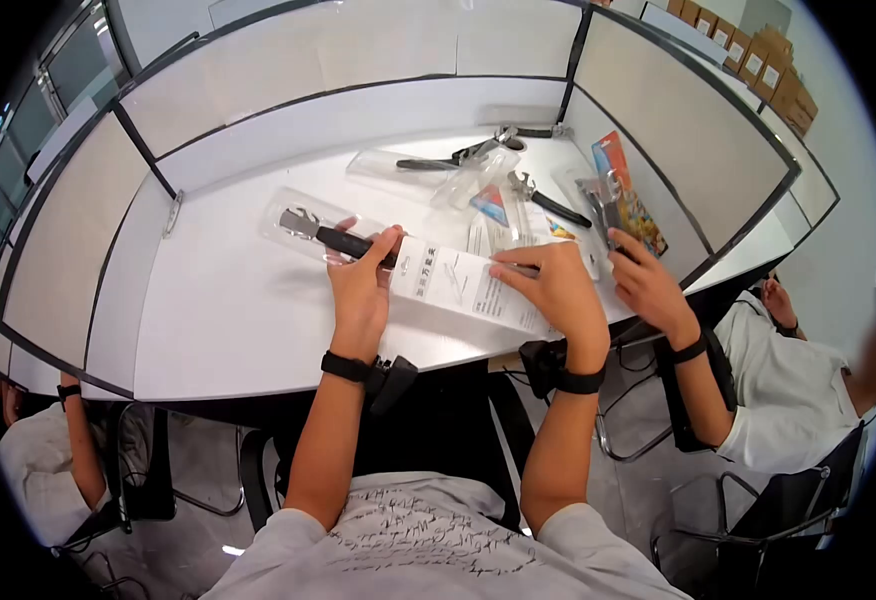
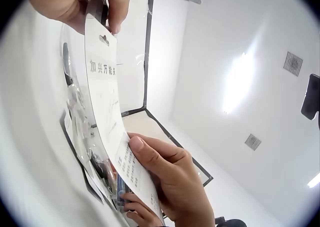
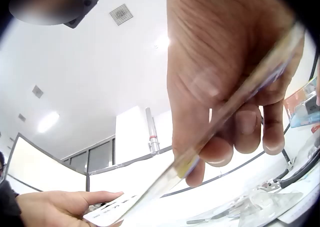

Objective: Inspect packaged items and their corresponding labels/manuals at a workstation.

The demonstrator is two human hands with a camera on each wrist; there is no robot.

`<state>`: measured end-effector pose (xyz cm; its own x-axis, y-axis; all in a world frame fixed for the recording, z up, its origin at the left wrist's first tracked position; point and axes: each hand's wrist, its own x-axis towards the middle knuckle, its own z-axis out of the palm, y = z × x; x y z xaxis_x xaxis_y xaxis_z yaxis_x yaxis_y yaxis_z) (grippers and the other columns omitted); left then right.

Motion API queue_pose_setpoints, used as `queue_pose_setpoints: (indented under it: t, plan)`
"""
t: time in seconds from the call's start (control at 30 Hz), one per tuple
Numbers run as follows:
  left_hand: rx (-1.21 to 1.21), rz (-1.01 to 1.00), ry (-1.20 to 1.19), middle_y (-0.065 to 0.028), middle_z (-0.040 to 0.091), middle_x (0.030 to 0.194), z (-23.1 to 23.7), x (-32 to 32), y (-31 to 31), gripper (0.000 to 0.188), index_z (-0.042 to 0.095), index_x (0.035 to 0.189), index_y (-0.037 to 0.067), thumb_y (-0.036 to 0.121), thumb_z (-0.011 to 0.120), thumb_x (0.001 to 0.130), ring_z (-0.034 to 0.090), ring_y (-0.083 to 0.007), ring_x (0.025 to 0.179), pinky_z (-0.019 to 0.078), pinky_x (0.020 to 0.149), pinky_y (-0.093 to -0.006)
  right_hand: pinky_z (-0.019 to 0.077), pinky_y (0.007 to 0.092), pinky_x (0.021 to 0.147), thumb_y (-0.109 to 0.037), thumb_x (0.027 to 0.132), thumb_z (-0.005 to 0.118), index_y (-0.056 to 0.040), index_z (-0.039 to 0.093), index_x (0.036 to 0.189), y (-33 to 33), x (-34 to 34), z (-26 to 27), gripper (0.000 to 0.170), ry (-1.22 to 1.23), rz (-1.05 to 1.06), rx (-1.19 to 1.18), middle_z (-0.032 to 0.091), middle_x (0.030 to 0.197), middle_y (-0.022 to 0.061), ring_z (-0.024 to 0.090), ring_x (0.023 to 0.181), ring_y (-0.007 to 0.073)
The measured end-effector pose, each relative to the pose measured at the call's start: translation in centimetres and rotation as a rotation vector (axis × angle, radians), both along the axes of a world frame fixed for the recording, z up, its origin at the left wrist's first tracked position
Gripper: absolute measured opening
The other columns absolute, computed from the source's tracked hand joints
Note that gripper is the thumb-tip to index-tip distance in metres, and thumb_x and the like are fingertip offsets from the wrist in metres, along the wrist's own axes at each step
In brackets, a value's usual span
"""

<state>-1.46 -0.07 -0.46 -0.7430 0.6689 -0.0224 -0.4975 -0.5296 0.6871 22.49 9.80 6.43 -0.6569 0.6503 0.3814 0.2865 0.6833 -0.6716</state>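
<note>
My left hand (image 1: 360, 295) grips a black-handled wrench (image 1: 343, 240) and the near end of a white printed card (image 1: 448, 275). The wrench's metal head lies within a clear plastic shell (image 1: 273, 215) that sticks out to the left. Farther along the card, my right hand (image 1: 563, 290) pinches it between thumb and fingers. In the left wrist view, the card (image 2: 102, 97) shows its hang hole close to the left fingers (image 2: 117, 17). The right wrist view catches the card (image 3: 155, 187) nearly edge-on, partly hiding the right fingers.
Several black-handled tools and clear plastic shells (image 1: 478, 180) lie at the back of the white desk (image 1: 228, 300). On the right, another person's hand (image 1: 653, 290) touches a packaged tool by a colourful card (image 1: 613, 165). Partition panels (image 1: 358, 50) enclose the desk.
</note>
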Motion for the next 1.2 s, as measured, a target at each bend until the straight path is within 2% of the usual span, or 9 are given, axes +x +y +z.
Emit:
queue_pose_setpoints:
  t: [0.07,0.13,0.17,0.3,0.4,0.67,0.97,1.03,1.2]
  plan:
    - [-0.002,0.002,0.007,-0.0098,0.071,0.099,0.2,-0.2,0.2,0.066,0.043,0.138,0.012,-0.014,0.079,0.09,0.078,-0.0271,0.101,0.0648,0.092,-0.0352,0.0596,0.0379,0.075,-0.019,0.09,0.084,-0.0002,0.083,0.106,0.3,-0.3,0.1,0.024,0.009,0.005,0.003,0.08,0.097,0.0201,0.079,0.082,0.0342]
    - [-0.035,0.019,0.031,-0.0074,0.07,0.094,0.3,0.0,0.1,0.063,0.043,0.135,0.012,-0.013,0.08,0.09,0.077,-0.0259,0.099,0.0632,0.091,-0.0359,0.0595,0.0325,0.073,-0.018,0.091,0.085,0.0037,0.082,0.108,0.3,-0.2,0.0,0.027,-0.007,0.031,0.032,0.082,0.096,0.0214,0.079,0.076,0.0257]
    - [-0.034,0.019,0.031,-0.0074,0.07,0.094,0.2,0.0,0.1,0.063,0.043,0.135,0.012,-0.013,0.08,0.09,0.077,-0.0259,0.099,0.0632,0.091,-0.0359,0.0595,0.0325,0.073,-0.018,0.091,0.085,0.0037,0.082,0.108,0.4,-0.2,-0.1,0.027,-0.008,0.03,0.032,0.082,0.096,0.0214,0.079,0.076,0.0257]
    - [-0.025,0.031,0.048,-0.0085,0.072,0.094,0.3,0.0,0.1,0.062,0.043,0.133,0.01,-0.011,0.081,0.09,0.077,-0.0249,0.097,0.0616,0.089,-0.0352,0.0596,0.0332,0.073,-0.017,0.092,0.084,0.0034,0.082,0.108,0.6,-0.5,-0.7,0.026,-0.009,0.031,0.028,0.081,0.094,0.0215,0.079,0.075,0.0268]
    - [-0.054,0.031,0.11,-0.0155,0.076,0.107,0.0,0.2,0.0,0.06,0.042,0.137,0.009,-0.005,0.08,0.093,0.077,-0.0246,0.099,0.0626,0.088,-0.035,0.0593,0.0353,0.073,-0.017,0.091,0.083,0.0012,0.083,0.106,0.5,-0.3,-0.5,0.024,-0.019,0.025,0.01,0.081,0.094,0.0209,0.078,0.077,0.0307]
    - [0.005,0.016,0.29,-0.0061,0.069,0.09,1.1,0.9,-0.1,0.067,0.042,0.143,0.006,-0.011,0.079,0.09,0.077,-0.0247,0.094,0.0612,0.083,-0.0348,0.0595,0.039,0.077,-0.02,0.092,0.08,-0.0011,0.084,0.103,0.9,-0.3,-1.1,0.022,-0.073,0.022,0.011,0.08,0.093,0.0194,0.077,0.081,0.0354]
    - [0.015,0.02,0.198,-0.0054,0.068,0.086,0.7,0.7,0.2,0.068,0.042,0.141,0.006,-0.014,0.08,0.089,0.077,-0.0249,0.091,0.0614,0.088,-0.0358,0.059,0.0407,0.078,-0.018,0.091,0.079,0.0001,0.084,0.101,0.9,-0.6,-1.6,0.021,-0.072,0.018,-0.008,0.078,0.091,0.0227,0.076,0.082,0.0375]
    - [0.061,0.007,0.249,-0.0054,0.069,0.095,0.5,0.7,0.1,0.065,0.046,0.143,0.007,-0.012,0.079,0.091,0.078,-0.0275,0.101,0.0631,0.089,-0.0363,0.0589,0.0412,0.078,-0.017,0.091,0.079,0.0003,0.084,0.101,0.8,-0.7,-1.5,0.021,-0.087,-0.003,0.006,0.078,0.09,0.0227,0.076,0.082,0.0375]
    - [0.042,-0.006,0.283,-0.0039,0.069,0.088,0.2,0.6,0.1,0.063,0.045,0.144,0.007,-0.01,0.078,0.093,0.077,-0.0223,0.1,0.0607,0.093,-0.0333,0.058,0.0407,0.075,-0.018,0.091,0.078,0.0004,0.083,0.101,0.7,-0.6,-1.3,0.021,-0.017,-0.012,-0.04,0.078,0.09,0.0223,0.075,0.079,0.0373]
